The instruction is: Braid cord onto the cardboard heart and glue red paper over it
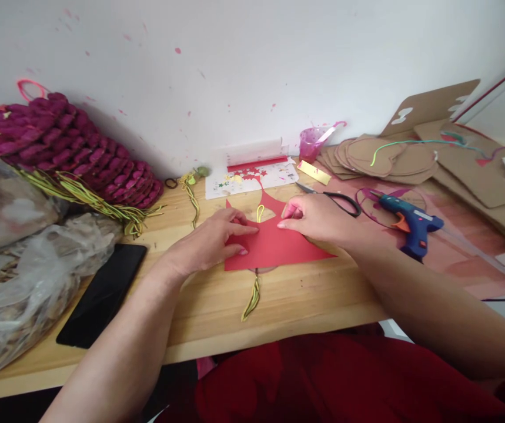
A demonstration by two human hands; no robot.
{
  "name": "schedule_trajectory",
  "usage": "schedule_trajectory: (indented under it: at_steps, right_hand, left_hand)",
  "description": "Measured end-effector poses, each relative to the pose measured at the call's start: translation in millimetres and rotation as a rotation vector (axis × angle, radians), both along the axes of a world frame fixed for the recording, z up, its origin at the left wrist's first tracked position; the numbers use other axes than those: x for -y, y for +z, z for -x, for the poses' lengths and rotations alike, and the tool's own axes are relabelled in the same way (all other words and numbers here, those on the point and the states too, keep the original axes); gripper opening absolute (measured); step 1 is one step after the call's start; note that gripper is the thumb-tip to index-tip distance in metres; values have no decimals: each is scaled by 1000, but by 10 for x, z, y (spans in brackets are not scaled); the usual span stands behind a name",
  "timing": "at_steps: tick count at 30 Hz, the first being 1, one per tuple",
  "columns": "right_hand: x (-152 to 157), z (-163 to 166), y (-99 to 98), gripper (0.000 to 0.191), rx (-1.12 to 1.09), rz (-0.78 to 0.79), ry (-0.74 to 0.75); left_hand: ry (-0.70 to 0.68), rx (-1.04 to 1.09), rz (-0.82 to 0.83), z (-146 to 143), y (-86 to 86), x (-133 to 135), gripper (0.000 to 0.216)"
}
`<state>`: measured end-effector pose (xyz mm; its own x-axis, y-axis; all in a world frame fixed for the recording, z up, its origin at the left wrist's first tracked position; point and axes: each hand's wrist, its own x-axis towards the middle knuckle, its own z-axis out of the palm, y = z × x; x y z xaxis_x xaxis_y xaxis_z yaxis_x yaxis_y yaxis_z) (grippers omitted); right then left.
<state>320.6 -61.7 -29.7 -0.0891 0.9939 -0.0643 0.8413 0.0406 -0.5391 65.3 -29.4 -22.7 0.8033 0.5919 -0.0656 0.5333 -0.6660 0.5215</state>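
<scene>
A sheet of red paper (270, 248) with curved cut-outs along its far side lies on the wooden table in front of me. My left hand (212, 241) rests on its left part, fingers stretched out over the surface. At the right, my right hand (314, 216) pinches the paper between thumb and fingers. A small yellow loop (260, 212) shows beyond the paper's far edge. From under the near edge hangs a yellow-green yarn tassel (251, 301); a thin rounded edge peeks out there, but the rest is covered by the paper.
Scissors (343, 202) and a blue glue gun (411, 223) lie right of my right hand. Heart-shaped cardboard pieces (367, 155) are stacked behind. A pink cup (310, 144) stands by the wall. Leftward are a phone (104, 294), plastic bags (27, 299) and a magenta bundle (80, 150).
</scene>
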Motion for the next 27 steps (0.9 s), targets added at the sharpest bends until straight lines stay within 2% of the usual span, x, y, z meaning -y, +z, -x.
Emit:
schedule_trajectory:
  at_steps: [4,8,15,19,27]
  right_hand:
    - [14,33,36,12,13,-15,-13]
    - [17,56,49,13,32,4,-21]
    - [-13,-19,-5,15,32,7,23]
    - [-30,-114,-58,23,16,2,97]
    - [-40,-140,-95,27,36,-9,113]
  left_hand:
    - [3,-14,6,10,15,-10,45]
    - [54,-15,16,49,34,-28,56]
    - [103,-13,103,97,68,-33,65]
    - [82,-7,129,118,83,-42,63]
    - [81,68,244,174,63,-123,56]
